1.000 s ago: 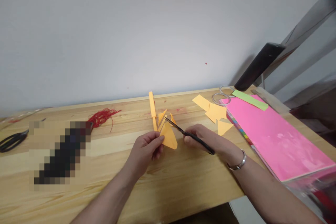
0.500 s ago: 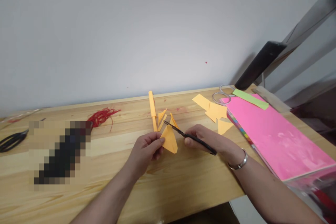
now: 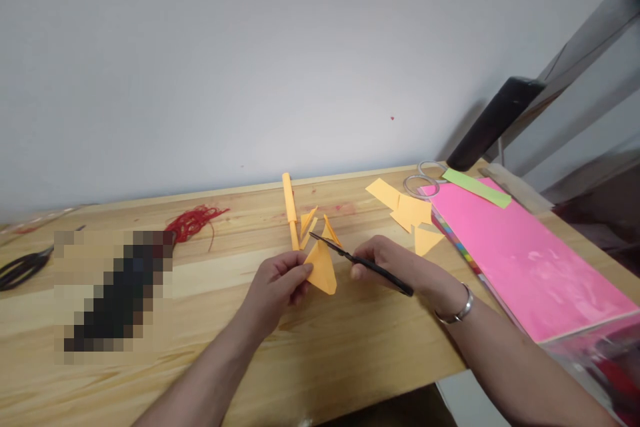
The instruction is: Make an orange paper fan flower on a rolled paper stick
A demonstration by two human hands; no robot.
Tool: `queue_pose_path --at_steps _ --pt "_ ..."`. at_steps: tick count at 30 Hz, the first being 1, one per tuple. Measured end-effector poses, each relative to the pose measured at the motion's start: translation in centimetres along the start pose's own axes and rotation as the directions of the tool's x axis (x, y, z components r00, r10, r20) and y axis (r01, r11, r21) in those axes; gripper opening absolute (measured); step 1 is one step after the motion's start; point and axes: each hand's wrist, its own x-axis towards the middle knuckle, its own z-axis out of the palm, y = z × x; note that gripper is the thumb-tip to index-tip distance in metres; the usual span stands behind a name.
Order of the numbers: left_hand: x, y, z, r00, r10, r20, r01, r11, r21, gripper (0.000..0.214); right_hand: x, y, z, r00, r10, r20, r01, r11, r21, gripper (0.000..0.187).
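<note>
Between thumb and fingers, my left hand (image 3: 281, 280) pinches a roughly triangular piece of orange paper (image 3: 323, 273) above the table. My right hand (image 3: 373, 259) is closed on black-handled scissors (image 3: 383, 271). Their blades point left and lie across the top tip of the paper; whether they are fully closed is hard to see. Just beyond the blades are small folded orange paper pieces (image 3: 309, 220). A rolled orange paper tube (image 3: 289, 199) lies behind my left hand, its near end hidden by that hand.
To the right lie orange paper scraps (image 3: 415, 209), silver rings (image 3: 421, 185), a pink paper stack (image 3: 530, 260) and a green strip (image 3: 477, 188). A black cylinder (image 3: 495, 123) leans at the wall. Red threads (image 3: 195, 222) and other scissors (image 3: 25, 270) lie left, near a blurred dark object (image 3: 117, 297).
The scissors' blades have shifted slightly left over the paper's tip. The paper in my left hand has tilted a little. Everything else stays put.
</note>
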Motion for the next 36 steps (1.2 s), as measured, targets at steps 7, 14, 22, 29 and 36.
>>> queue_pose_path --at_steps 7,14,22,29,36 --pt "-0.1 0.2 0.1 0.999 0.017 -0.034 -0.019 0.998 -0.054 0.017 1.2 0.5 0.1 0.882 0.040 -0.469 -0.199 0.935 -0.294 0.047" --pt "0.4 0.0 -0.1 0.997 0.027 -0.068 -0.038 0.987 -0.159 0.015 1.9 1.5 -0.5 0.755 0.093 -0.649 -0.597 0.505 -0.623 0.052" --pt "0.5 0.0 0.0 0.998 0.003 -0.064 -0.014 0.985 -0.174 0.020 1.6 2.2 -1.2 0.793 0.046 -0.608 -0.541 0.513 -0.667 0.026" --pt "0.5 -0.1 -0.1 0.999 -0.003 -0.039 -0.004 0.985 -0.172 0.020 1.6 2.0 -1.6 0.735 0.046 -0.677 -0.605 0.496 -0.623 0.028" --pt "0.5 -0.5 0.0 0.997 0.018 0.069 -0.012 0.996 -0.088 0.018 1.9 1.6 0.2 0.834 -0.193 -0.516 0.106 0.975 -0.194 0.016"
